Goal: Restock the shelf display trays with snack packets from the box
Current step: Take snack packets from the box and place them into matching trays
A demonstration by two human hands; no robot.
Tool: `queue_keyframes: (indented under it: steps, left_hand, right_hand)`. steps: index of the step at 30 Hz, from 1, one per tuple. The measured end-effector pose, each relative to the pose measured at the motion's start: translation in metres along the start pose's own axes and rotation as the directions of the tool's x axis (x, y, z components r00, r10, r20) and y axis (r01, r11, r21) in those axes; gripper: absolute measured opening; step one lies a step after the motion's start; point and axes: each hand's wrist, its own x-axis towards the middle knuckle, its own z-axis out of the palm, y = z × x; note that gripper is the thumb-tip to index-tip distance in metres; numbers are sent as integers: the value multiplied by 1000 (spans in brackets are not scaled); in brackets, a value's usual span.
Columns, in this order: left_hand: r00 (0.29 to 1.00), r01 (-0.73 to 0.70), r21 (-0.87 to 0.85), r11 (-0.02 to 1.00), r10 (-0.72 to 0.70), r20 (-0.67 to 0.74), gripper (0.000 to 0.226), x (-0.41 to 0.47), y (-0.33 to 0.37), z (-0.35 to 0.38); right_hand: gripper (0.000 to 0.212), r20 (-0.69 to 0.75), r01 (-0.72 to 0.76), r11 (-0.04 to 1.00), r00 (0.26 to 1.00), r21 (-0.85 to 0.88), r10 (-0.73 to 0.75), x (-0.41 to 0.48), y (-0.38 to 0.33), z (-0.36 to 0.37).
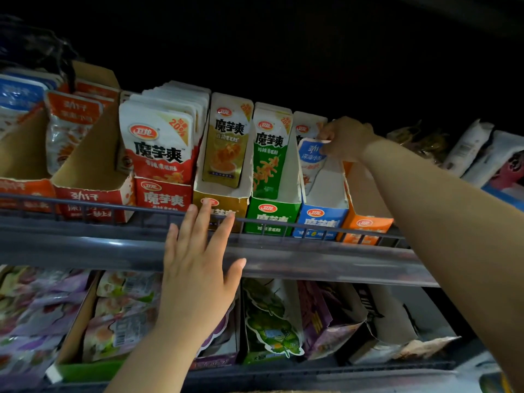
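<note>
My right hand point(347, 139) reaches up to the upper shelf and pinches the top of a blue-and-white snack packet point(312, 163) standing inside the blue display tray point(321, 219). Another packet point(304, 127) stands behind it in the same tray. My left hand point(198, 259) is raised with straight, spread fingers against the shelf's wire front rail point(113, 212), holding nothing. To the left stand the green tray point(270, 217), the gold tray point(224, 201) and a full red tray point(163, 198). The supply box is out of view.
An orange tray point(365, 222) sits right of the blue one. Red cardboard trays point(93, 199) with white-orange packets fill the upper left. Large bags point(482, 154) lie at the far right. The lower shelf point(283, 367) holds trays of purple and green snack packs.
</note>
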Motion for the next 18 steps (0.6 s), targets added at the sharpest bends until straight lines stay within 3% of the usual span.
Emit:
queue_keyframes:
  steps: [7,11,14,18]
  left_hand:
    - [1000,1,-16,1000,-1,5,58,-1,-1,2]
    - [1000,5,-9,1000,-5,20,56,-2,-3,3]
    - [998,20,-2,1000,-20,57,63,-1,-3,2]
    - [998,23,-3,1000,-23,65,63,0,-2,2]
  right_hand:
    - [40,-156,-58,997,986,-50,50,3,-3,21]
    - [40,-141,-72,994,988,-83,60,-1,-8,19]
    - [39,-91,-80,991,992,111,90,4,-3,18]
    - [34,28,-66,910,998,410,60,7,5,11]
